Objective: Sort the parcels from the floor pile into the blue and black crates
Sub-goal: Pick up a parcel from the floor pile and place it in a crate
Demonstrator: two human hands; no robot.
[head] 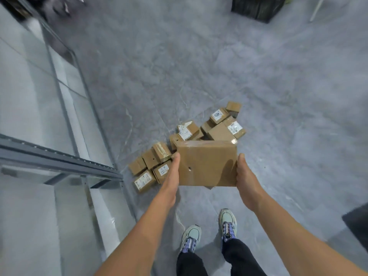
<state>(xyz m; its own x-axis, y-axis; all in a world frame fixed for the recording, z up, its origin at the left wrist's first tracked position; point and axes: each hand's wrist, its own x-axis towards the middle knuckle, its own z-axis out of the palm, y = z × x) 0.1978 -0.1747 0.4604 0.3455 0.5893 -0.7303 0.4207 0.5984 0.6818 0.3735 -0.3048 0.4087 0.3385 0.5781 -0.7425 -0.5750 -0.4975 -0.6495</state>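
A brown cardboard parcel is held above the floor between both hands. My left hand grips its left side and my right hand grips its right side, thumbs on top and fingers hidden beneath. Behind and to the left lies the floor pile of several small brown parcels, some with white labels. A black crate stands at the top right, far from the pile. No blue crate shows in this view.
A grey metal shelving rack with pale shelves fills the left side, right next to the pile. A dark object sits at the right edge. My two feet stand on the grey floor just below the parcel.
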